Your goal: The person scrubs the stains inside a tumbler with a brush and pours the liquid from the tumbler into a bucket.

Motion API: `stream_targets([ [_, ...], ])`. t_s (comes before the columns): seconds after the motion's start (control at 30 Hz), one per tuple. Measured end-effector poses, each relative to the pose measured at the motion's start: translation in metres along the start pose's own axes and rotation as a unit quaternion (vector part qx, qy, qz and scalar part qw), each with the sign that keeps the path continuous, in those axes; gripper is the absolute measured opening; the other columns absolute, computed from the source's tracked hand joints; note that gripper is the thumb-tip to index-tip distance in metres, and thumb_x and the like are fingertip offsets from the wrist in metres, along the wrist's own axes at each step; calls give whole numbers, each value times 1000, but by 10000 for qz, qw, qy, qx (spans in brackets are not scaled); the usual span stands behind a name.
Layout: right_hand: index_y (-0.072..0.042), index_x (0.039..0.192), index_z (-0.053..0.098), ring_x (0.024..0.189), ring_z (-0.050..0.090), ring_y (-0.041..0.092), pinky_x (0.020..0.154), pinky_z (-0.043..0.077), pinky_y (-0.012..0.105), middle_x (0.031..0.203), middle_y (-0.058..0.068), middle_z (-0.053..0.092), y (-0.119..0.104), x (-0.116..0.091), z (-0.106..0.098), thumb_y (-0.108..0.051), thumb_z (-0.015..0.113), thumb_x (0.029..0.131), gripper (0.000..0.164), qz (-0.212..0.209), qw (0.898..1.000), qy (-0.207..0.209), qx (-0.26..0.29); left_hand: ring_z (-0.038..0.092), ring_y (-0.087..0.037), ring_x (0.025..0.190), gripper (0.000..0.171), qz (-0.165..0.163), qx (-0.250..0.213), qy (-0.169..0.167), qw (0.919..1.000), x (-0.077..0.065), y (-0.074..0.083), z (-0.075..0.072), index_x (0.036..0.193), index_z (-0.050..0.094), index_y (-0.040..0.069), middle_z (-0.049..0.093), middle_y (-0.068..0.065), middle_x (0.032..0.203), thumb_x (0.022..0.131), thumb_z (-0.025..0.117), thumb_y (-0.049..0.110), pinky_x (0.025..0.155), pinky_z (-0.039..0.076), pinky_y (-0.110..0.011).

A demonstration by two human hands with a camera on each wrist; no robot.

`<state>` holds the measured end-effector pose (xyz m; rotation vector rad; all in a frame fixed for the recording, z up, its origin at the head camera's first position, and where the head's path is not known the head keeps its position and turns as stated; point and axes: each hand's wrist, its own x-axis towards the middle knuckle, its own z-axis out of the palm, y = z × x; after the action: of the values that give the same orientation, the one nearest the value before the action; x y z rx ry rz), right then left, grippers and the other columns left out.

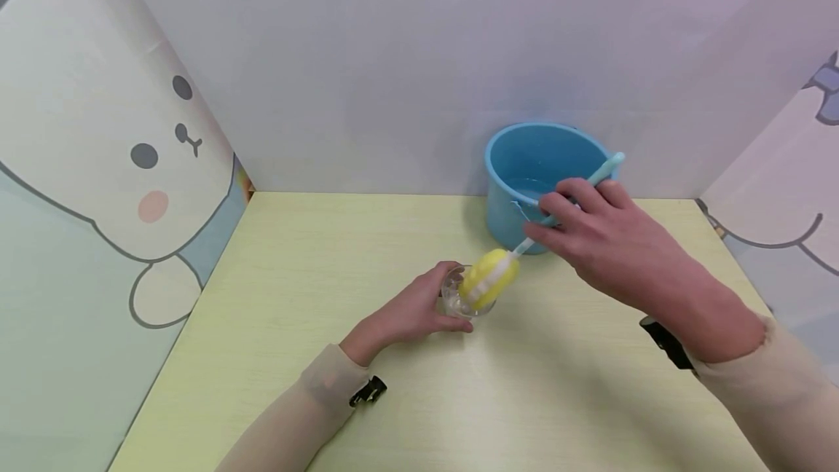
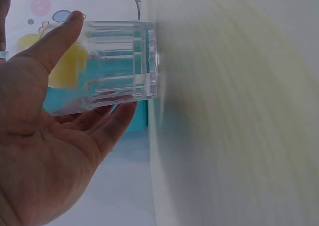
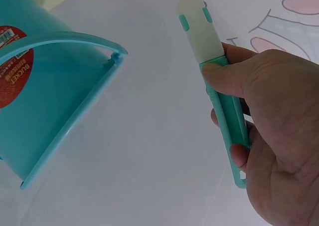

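A clear ribbed glass (image 2: 117, 61) stands upright on the table, and my left hand (image 1: 419, 304) holds it with the thumb on one side and the fingers round the other. My right hand (image 1: 596, 239) grips the teal and white handle (image 3: 224, 101) of a cup brush, thumb laid along it. The brush slants down to the left, its yellow and white sponge head (image 1: 488, 279) at the mouth of the glass. Through the glass wall the yellow sponge shows near the rim in the left wrist view.
A blue bucket (image 1: 505, 213) with some water in it stands at the back of the table, behind the brush handle. Its folded handle (image 3: 75, 36) and a red label show in the right wrist view. The pale yellow table (image 1: 314, 239) meets a white backdrop, with cartoon-printed sheets at both sides.
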<state>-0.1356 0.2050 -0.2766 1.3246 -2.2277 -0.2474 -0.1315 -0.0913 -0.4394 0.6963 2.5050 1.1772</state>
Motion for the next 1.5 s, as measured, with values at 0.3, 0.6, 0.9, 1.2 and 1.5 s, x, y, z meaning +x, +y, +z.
stream_targets([
  [0.3, -10, 119, 71, 109, 53, 45, 73, 46, 54, 111, 18, 58, -2, -2, -5, -1, 98, 69, 58, -85, 9999, -85, 108, 55, -20, 135, 98, -25, 35, -36, 10000, 0, 0, 0, 158, 38, 11, 55, -6, 150, 83, 95, 35, 114, 45, -40],
  [0.6, -9, 120, 71, 112, 52, 44, 72, 44, 52, 114, 18, 59, -6, 2, -4, -4, 102, 65, 64, -244, 9996, -94, 97, 54, -19, 134, 97, 24, 40, -12, 10000, 0, 0, 0, 158, 38, 12, 56, -5, 149, 82, 95, 34, 114, 44, -39],
  [0.9, -9, 119, 72, 111, 54, 43, 71, 44, 51, 114, 17, 60, -11, 7, 3, -3, 103, 63, 64, -327, 9994, 96, 27, 54, -18, 133, 96, 103, -87, -10, 9999, 1, -2, -1, 157, 39, 12, 56, -3, 147, 82, 96, 32, 115, 44, -39],
  [1.2, -8, 121, 72, 111, 55, 44, 72, 46, 54, 116, 18, 61, -15, 10, 16, -1, 102, 63, 65, -229, 9991, 368, -34, 57, -15, 127, 97, 160, -198, -14, 9997, 1, -2, -1, 156, 38, 9, 58, -1, 141, 81, 96, 30, 113, 45, -39],
  [1.5, -10, 121, 74, 107, 56, 46, 72, 47, 55, 116, 19, 61, -14, 10, 28, 1, 99, 68, 60, -5, 9989, 466, 13, 59, -14, 119, 95, 132, -244, 3, 9996, 0, -3, -1, 155, 39, 9, 61, 1, 131, 82, 96, 29, 108, 48, -38],
])
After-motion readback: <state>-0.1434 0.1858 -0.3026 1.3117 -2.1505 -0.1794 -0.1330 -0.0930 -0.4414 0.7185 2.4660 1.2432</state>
